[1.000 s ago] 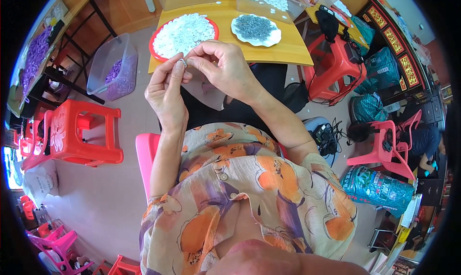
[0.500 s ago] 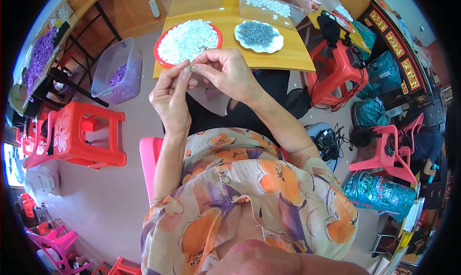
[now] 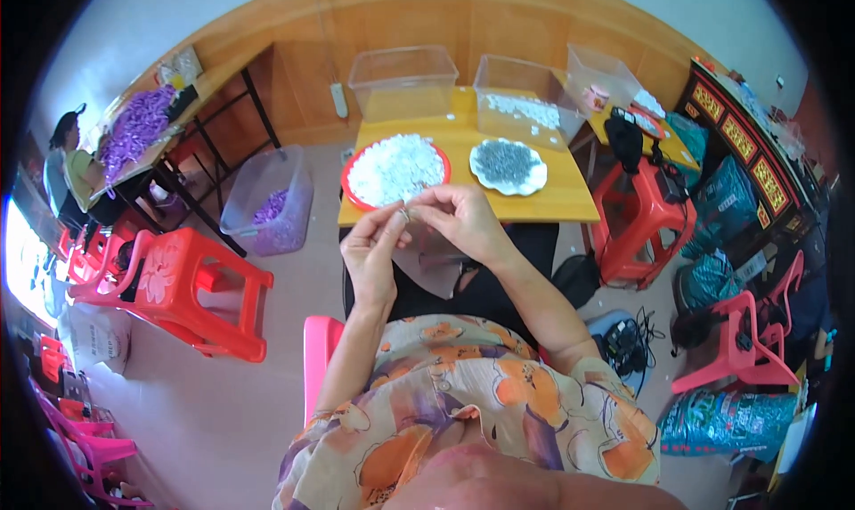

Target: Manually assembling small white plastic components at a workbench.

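Note:
My left hand (image 3: pixel 372 253) and my right hand (image 3: pixel 467 225) meet at the near edge of the yellow table, thumbs and forefingers pinched together. Between the fingertips is something tiny and shiny, too small to name. Just beyond them, a red round tray (image 3: pixel 349 187) holds a heap of small white pieces (image 3: pixel 398 164). To its right stands a white scalloped plate (image 3: pixel 534 182), with a pile of small grey metal-looking pieces (image 3: pixel 504 162) on it. Neither hand touches the tray's heap or the plate.
See-through bins (image 3: pixel 403 73) stand at the table's back; the right one (image 3: pixel 508 87) contains white pieces. A bin with purple pieces (image 3: pixel 303 189) sits on the floor at left. Red stools (image 3: pixel 191 283) flank me on both sides. Another person sits far left by a purple heap (image 3: pixel 138 131).
My view has tilted up, so the table, trays and hands appear lower and farther right. Both hands keep their pinch together. A seated person at far left has come into view.

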